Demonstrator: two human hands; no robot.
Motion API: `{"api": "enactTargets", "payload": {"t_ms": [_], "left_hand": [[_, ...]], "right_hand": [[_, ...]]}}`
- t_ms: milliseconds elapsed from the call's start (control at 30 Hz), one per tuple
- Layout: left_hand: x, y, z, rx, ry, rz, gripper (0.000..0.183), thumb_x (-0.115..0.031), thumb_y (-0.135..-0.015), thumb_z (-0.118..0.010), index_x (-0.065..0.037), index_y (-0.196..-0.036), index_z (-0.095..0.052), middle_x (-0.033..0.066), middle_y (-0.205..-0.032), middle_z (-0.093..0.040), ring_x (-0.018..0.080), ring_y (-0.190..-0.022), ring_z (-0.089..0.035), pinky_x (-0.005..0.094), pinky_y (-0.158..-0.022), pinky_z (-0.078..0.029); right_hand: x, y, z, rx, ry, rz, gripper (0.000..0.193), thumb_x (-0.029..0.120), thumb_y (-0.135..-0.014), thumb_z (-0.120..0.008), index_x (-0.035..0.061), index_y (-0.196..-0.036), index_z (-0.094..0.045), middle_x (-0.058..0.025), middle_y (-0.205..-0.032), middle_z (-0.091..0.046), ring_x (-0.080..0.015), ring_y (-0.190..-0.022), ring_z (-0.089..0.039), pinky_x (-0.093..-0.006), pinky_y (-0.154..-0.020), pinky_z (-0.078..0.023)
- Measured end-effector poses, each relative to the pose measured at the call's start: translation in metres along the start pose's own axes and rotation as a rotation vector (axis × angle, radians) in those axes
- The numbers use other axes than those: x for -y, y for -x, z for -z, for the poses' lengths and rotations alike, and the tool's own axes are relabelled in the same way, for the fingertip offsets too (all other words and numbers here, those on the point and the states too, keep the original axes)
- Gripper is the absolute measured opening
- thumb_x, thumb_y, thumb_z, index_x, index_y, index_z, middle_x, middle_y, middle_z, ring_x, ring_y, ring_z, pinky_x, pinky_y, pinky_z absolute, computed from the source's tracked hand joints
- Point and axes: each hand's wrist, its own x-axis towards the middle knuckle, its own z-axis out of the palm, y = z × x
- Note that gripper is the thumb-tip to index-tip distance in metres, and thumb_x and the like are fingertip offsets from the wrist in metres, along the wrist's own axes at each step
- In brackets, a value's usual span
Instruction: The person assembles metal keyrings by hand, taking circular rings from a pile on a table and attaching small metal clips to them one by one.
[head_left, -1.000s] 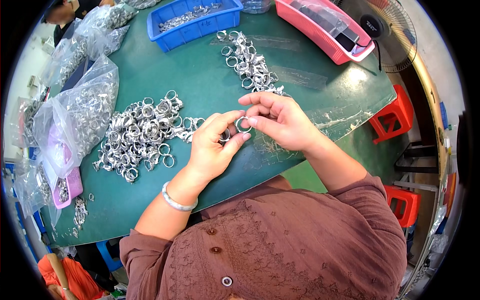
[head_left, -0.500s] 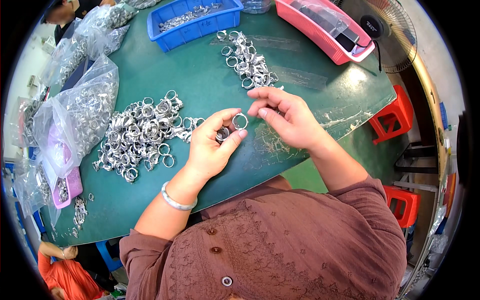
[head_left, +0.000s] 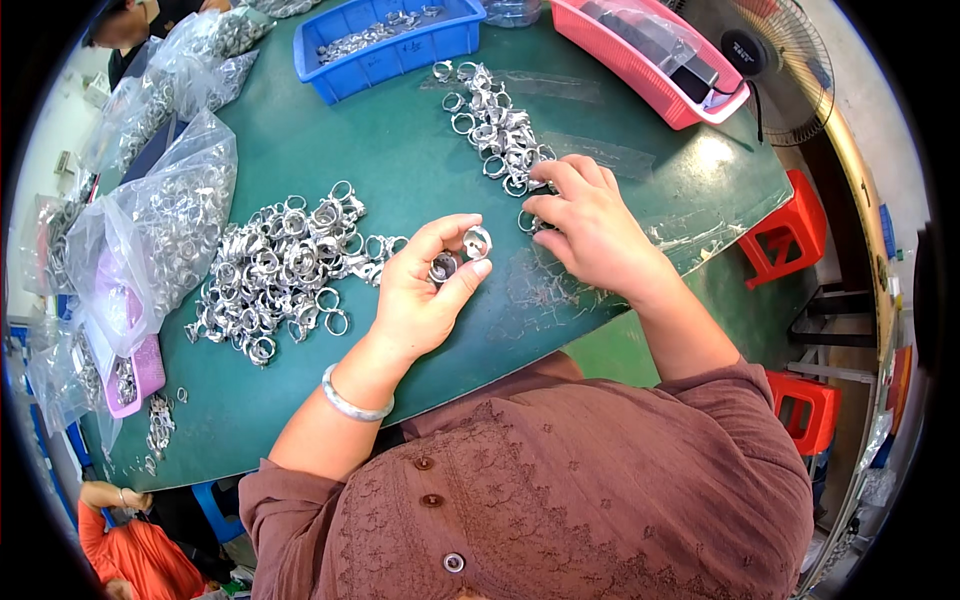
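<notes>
My left hand (head_left: 418,290) is closed, pinching a silvery metal ring (head_left: 478,243) between thumb and forefinger. A second ring (head_left: 443,266) sits against its curled fingers. To the right, my right hand (head_left: 600,228) is bent low over the table, its thumb and fingertips closed around another ring (head_left: 525,221), partly covered by the fingers. Just beyond those fingertips lies the near end of a long strip of similar rings (head_left: 497,125). A larger heap of rings (head_left: 285,260) spreads on the green table left of my left hand.
A blue bin (head_left: 390,60) of small metal parts stands at the back, and a pink basket (head_left: 660,75) at the back right beside a fan (head_left: 790,60). Clear bags of rings (head_left: 180,215) and a purple basket (head_left: 150,370) line the left. Red stools (head_left: 790,230) stand right. Other people are at the left.
My right hand has moved slightly right, down to the strip's near end, where a ring now shows at its fingertips. The ring pinched in my left hand has turned.
</notes>
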Motion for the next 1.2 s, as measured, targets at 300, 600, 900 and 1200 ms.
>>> {"api": "enactTargets", "payload": {"t_ms": [300,600,900,1200], "left_hand": [[0.004,-0.001,0.001,0.029,0.045,-0.022,0.036,-0.002,-0.080,-0.061,-0.003,-0.114,-0.051,0.0062,-0.095,-0.058,0.0117,-0.084,-0.057,0.0240,-0.075,-0.045],[-0.005,-0.005,0.010,0.053,0.791,0.349,0.025,-0.014,-0.084,-0.053,-0.008,-0.107,-0.045,0.0126,-0.109,-0.054,0.0159,-0.079,-0.057,0.0223,-0.056,-0.045],[-0.006,-0.001,0.005,0.031,0.557,0.384,0.024,-0.008,-0.084,-0.057,-0.005,-0.107,-0.055,0.0044,-0.096,-0.059,0.0111,-0.080,-0.056,0.0232,-0.060,-0.044],[-0.007,-0.001,0.004,0.016,0.356,0.435,0.020,-0.015,-0.084,-0.062,-0.003,-0.100,-0.058,0.0002,-0.078,-0.058,0.0070,-0.065,-0.053,0.0187,-0.051,-0.041]], "right_hand": [[-0.003,0.001,-0.006,-0.018,0.034,0.003,0.028,0.009,-0.064,-0.068,0.0038,-0.090,-0.062,-0.0104,-0.112,-0.050,-0.0294,-0.106,-0.044,-0.0410,-0.088,-0.036],[-0.005,0.001,-0.006,-0.059,-0.270,0.016,0.033,0.003,-0.065,-0.065,0.0053,-0.098,-0.058,-0.0112,-0.107,-0.052,-0.0316,-0.105,-0.045,-0.0407,-0.090,-0.036],[0.010,-0.001,-0.010,0.028,-0.925,-0.198,0.030,0.001,-0.073,-0.062,0.0010,-0.102,-0.054,-0.0054,-0.086,-0.061,-0.0125,-0.081,-0.058,-0.0251,-0.069,-0.045],[0.021,-0.006,-0.016,-0.119,-0.756,-0.078,0.028,-0.001,-0.072,-0.061,0.0027,-0.098,-0.055,-0.0067,-0.082,-0.057,-0.0181,-0.078,-0.057,-0.0287,-0.068,-0.045]]}}
